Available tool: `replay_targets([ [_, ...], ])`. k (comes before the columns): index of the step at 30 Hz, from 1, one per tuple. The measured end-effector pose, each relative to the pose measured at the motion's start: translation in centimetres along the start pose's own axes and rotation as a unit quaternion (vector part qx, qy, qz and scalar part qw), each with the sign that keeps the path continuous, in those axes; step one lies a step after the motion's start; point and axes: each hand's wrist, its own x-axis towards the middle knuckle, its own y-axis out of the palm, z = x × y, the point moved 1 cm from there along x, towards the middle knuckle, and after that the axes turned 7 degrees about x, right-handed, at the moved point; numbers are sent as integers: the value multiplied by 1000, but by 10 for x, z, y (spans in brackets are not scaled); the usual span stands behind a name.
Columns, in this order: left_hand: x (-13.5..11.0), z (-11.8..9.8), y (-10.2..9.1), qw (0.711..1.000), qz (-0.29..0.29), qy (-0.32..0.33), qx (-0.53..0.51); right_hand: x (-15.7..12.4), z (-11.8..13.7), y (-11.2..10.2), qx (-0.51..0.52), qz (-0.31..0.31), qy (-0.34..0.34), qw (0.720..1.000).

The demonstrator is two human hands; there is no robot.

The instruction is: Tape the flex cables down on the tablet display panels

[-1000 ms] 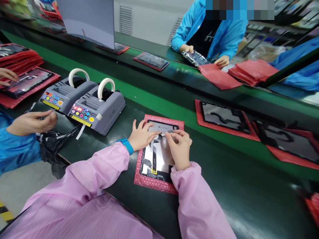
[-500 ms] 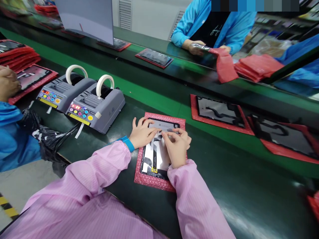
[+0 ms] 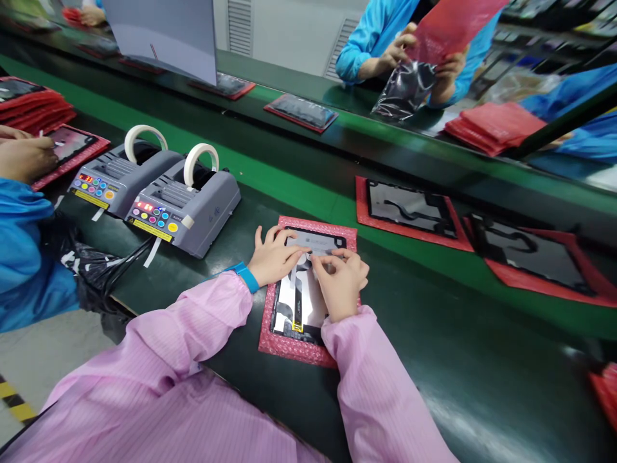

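A tablet screen panel point(image 3: 315, 299), silvery with black edges, lies back side up on a pink bubble-wrap bag point(image 3: 279, 347). A dark flex cable with a yellow end point(image 3: 298, 312) runs along its lower part. My left hand point(image 3: 274, 258), wearing a blue wristband point(image 3: 248, 278), rests on the panel's upper left, fingers spread, with its index fingertip close to my right fingers. On the panel's upper middle, my right hand point(image 3: 341, 283) has thumb and index finger pinched together beside a small dark piece. What lies between those fingertips is too small to make out.
Two grey tape dispensers point(image 3: 186, 209) stand left of the panel. More panels on red bags point(image 3: 412, 209) lie along the green belt point(image 3: 294, 186). A co-worker's hand point(image 3: 29, 154) is at far left; another co-worker opposite holds a red bag point(image 3: 448, 32). Red bags point(image 3: 501, 125) are stacked nearby.
My hands stay almost in place on the panel. Panels on the belt at right have shifted left. The co-worker opposite has raised the red bag; the hand at far left has moved right.
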Motion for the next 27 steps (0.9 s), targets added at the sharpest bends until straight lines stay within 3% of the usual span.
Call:
replay_targets([
  [5, -1, 1, 0, 1000, -3, 11, 14, 1, -2, 2, -23, 17, 9, 1000],
  [11, -2, 6, 2, 996, 4, 72, 45, 1, -1, 3, -41, 32, 15, 999],
  [20, -8, 7, -5, 988, -31, 107, 107, 7, -13, 2, -15, 23, -7, 1000],
  [27, -16, 3, -5, 984, -16, 134, 117, 9, 5, -6, -88, 30, 31, 995],
])
